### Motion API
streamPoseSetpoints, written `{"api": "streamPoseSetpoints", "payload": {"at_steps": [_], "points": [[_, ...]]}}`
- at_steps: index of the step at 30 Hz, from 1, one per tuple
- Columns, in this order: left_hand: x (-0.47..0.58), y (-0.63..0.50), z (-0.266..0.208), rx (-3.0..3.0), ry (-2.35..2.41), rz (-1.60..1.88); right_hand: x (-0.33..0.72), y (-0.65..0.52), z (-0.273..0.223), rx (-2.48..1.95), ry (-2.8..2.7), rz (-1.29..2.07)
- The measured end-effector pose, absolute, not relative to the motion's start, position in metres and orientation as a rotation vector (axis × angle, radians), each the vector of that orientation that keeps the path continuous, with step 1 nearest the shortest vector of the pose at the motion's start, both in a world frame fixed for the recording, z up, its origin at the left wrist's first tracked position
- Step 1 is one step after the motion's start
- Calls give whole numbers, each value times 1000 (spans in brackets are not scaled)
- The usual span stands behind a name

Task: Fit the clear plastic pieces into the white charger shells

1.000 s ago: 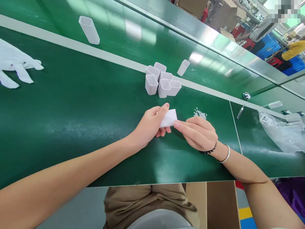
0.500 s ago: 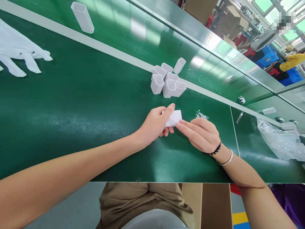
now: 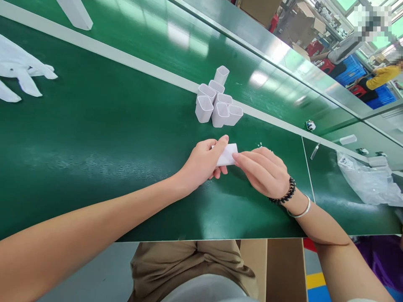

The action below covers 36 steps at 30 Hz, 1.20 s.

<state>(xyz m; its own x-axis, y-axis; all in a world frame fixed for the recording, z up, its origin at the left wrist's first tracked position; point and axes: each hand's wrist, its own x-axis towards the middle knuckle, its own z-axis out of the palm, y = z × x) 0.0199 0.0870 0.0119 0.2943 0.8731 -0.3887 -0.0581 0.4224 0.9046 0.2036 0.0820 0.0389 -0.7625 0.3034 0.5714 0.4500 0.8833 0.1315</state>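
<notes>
My left hand (image 3: 206, 161) is closed around a white plastic casing (image 3: 227, 154), with the thumb along its top and the fingers beneath. The casing lies on its side above the green bench. At its right end, the fingertips of my right hand (image 3: 264, 170) are pinched together and touch the edge. Whatever they may hold is hidden. Small clear pieces (image 3: 259, 145) lie on the bench behind the right hand, mostly covered by it. Beyond my hands stands a cluster of several open white casings (image 3: 204, 110).
A pale strip (image 3: 132, 65) divides the bench from a green belt carrying more casings, one at upper left (image 3: 77, 16). Gloved fingers of another person (image 3: 28, 77) reach in at left. A slim pen-like tool (image 3: 314, 151) and a clear plastic bag (image 3: 367, 180) lie right.
The casings on the far green belt have shifted left, one now behind the cluster. My right fingertips have drawn together at the casing's end and cover more of the clear pieces.
</notes>
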Motion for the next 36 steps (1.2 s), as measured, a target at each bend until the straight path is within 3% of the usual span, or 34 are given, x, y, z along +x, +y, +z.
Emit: {"api": "streamPoseSetpoints", "payload": {"at_steps": [9, 17, 36], "points": [[19, 84, 7, 1020, 1093, 789, 206, 78, 49, -1080, -2440, 234], [20, 81, 8, 1082, 1104, 776, 210, 79, 54, -1025, -2563, 318], [20, 78, 8, 1143, 1104, 784, 212, 86, 58, -1215, -2404, 904]]}}
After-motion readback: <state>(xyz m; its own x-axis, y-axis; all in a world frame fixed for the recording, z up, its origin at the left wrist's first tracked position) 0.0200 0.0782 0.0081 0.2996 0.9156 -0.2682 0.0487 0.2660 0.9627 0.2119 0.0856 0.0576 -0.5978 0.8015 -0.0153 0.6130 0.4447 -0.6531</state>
